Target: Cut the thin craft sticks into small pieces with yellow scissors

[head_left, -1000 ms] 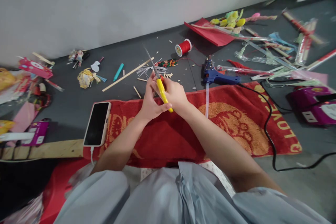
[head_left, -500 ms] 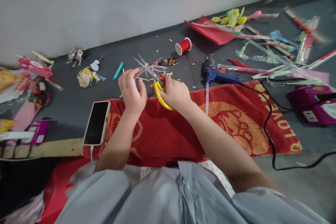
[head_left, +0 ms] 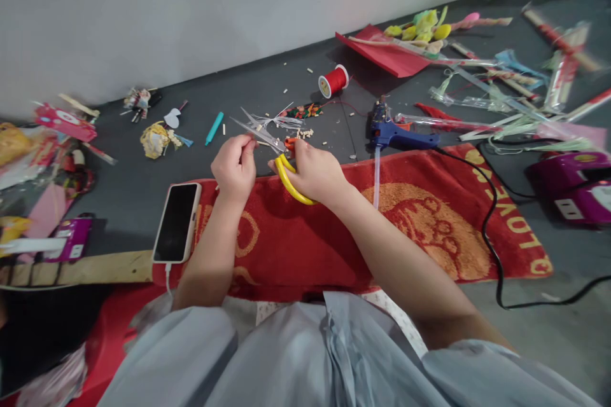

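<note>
My right hand [head_left: 317, 172] is closed round the yellow handles of a pair of scissors [head_left: 289, 181]. The metal blades stand apart and point to the far left. Close to them, my left hand [head_left: 233, 168] is closed in a pinch; what its fingertips hold is too small to make out. Just past the blades lie white strands [head_left: 279, 121] beside a patterned orange, green and black piece [head_left: 305, 111]. Small pale cut bits [head_left: 305, 133] are heaped next to the right fingers.
A red towel [head_left: 305, 241] lies under my forearms, with a phone [head_left: 177, 222] at its left. A red thread spool [head_left: 334, 81], a blue glue gun [head_left: 398, 133] with a black cord, a teal pen-like stick [head_left: 214, 128] and wrapped sticks [head_left: 515, 76] surround the work spot.
My left hand has gone from spread fingers to a pinch and come slightly lower. The scissors have shifted a little to the left, their blades still apart.
</note>
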### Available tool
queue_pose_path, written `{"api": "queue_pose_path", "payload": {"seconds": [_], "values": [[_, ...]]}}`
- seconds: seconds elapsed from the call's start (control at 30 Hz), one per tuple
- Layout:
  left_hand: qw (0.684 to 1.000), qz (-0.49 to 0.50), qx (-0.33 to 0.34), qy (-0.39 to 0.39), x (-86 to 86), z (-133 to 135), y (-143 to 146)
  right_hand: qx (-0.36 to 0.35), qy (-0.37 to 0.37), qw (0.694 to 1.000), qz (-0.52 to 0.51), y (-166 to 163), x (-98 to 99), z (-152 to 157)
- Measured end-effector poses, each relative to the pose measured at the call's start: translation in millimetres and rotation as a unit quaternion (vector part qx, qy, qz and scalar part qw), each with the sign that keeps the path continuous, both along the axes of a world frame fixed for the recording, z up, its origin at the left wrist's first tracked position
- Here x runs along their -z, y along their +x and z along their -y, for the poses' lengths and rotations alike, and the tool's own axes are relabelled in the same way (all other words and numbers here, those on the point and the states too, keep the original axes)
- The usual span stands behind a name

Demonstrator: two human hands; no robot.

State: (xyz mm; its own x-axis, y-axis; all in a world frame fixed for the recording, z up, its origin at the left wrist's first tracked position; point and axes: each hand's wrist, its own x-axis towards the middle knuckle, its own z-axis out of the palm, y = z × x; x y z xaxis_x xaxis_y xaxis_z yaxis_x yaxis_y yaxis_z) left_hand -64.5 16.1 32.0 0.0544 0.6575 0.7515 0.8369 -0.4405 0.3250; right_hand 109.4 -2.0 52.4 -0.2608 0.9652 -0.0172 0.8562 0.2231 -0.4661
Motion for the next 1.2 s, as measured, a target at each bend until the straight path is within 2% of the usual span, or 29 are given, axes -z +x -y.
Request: {"api": "queue_pose_path", "payload": {"seconds": [0.37, 0.7, 0.9, 1.2], "values": [[1.000, -0.010, 0.015, -0.017, -10.1, 4, 1, -0.011, 0.019, 0.999, -0.034, 4, 3.8, -2], [0.999, -0.023, 0.011, -0.047, -11.0, 2, -3, -0.003, -0.005, 0.999, -0.053, 3, 2.2, -3], [0.998, -0.019, 0.028, -0.044, -11.8, 2, -4, 0.004, -0.017, 0.999, -0.033, 2, 0.6, -3], [0.998, -0.039, 0.014, -0.052, -12.4, 2, -5, 0.002, -0.019, 1.000, -0.020, 0, 0.2, -2]]}}
